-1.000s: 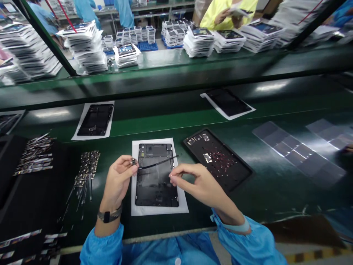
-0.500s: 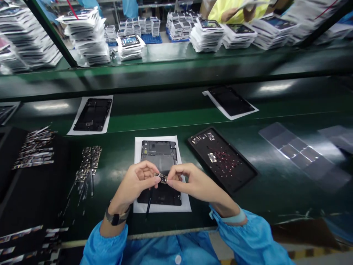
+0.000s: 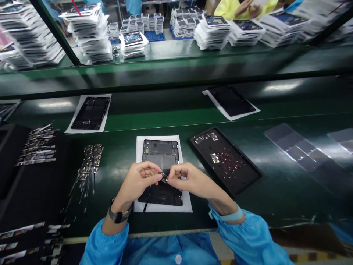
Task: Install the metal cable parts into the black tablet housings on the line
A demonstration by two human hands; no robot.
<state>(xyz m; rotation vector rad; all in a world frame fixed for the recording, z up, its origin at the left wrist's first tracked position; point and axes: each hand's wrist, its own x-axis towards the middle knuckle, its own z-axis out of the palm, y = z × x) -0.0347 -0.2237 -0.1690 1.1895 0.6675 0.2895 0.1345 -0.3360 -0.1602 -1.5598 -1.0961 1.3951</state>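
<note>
Between my two hands is a small circuit board [image 3: 164,178], held above a black tablet housing [image 3: 160,149]. The fingers of my left hand [image 3: 143,176] pinch the board's left end. On its right end the thumb and fingertips of my right hand [image 3: 183,178] are closed. A dark ribbon cable [image 3: 147,198] hangs down below my left hand and reaches over the white sheet [image 3: 165,210] under the housing. The middle of the housing is hidden behind my hands.
Right of the housing lies a black tray [image 3: 237,158] with small boards and thin red-wired parts. More boards with cables [image 3: 89,162] lie at left, near a black box [image 3: 35,184]. Two other housings [image 3: 91,113] rest farther back. Stacks of wrapped panels [image 3: 88,33] line the shelf; a person in yellow [image 3: 245,9] is beyond.
Both hands keep their pinch on the circuit board, almost in place. The ribbon cable's lower end has swung slightly left. The whole view has shifted a little.
</note>
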